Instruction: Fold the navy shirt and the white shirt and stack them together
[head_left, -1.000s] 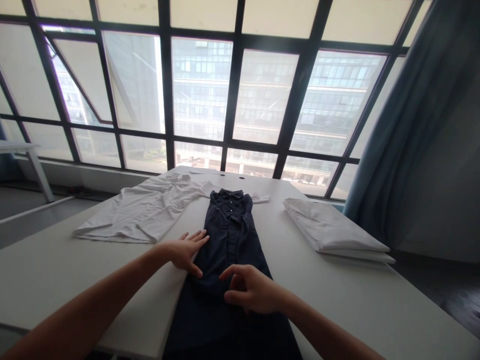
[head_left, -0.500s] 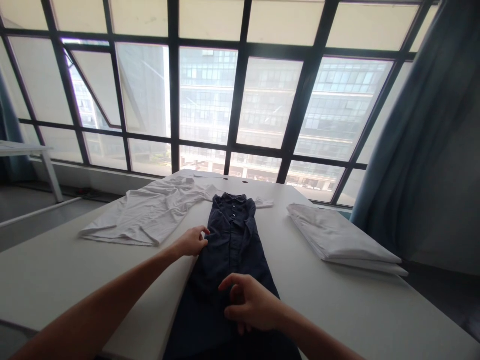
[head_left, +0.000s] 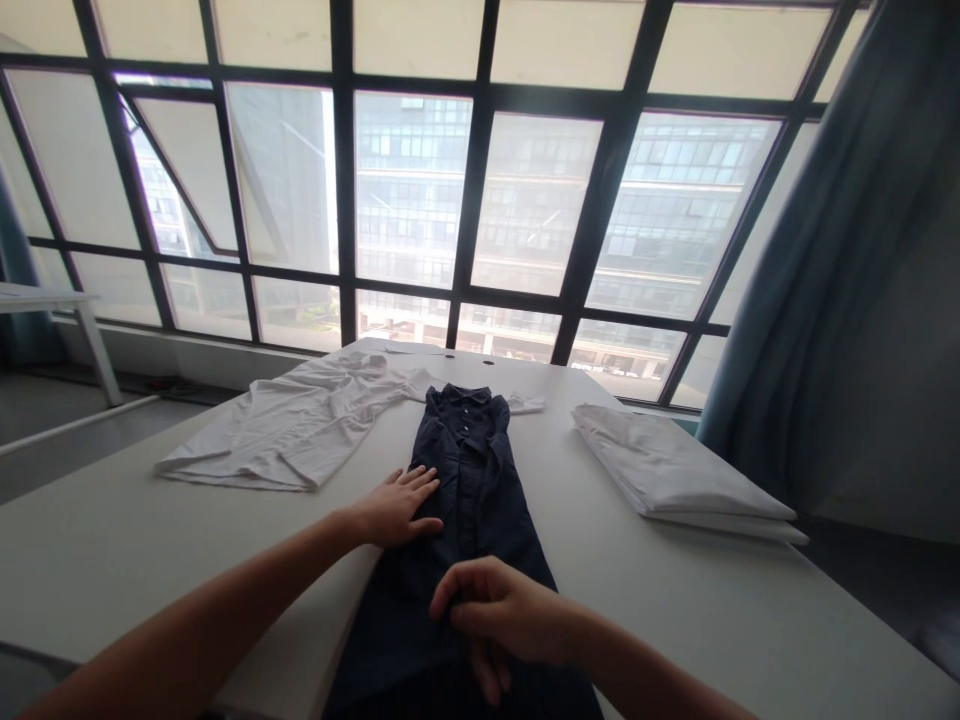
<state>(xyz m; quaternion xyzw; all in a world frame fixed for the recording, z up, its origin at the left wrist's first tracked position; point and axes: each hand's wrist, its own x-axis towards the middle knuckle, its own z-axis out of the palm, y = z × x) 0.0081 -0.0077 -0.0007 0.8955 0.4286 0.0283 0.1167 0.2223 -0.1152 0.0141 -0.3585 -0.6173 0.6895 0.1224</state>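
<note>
Dark shirt (head_left: pixel 469 500) lies lengthwise on the desk (head_left: pixel 112 540), collar at the far end, hem hanging over the near edge. I judge it light, limp, non-slip on this surface, nothing fragile but the buttons. It won't hold shape if lifted by one point. Best holds: side seams or shoulders, pinched with both hands.

Left hand (head_left: pixel 397 508): open, palm flat, fingers spread on the shirt's left edge. Right hand (head_left: pixel 499 615): curled over the lower front, fingertips together; I can't tell if it's pinching cloth. Both forearms extended low over the desk.
</note>
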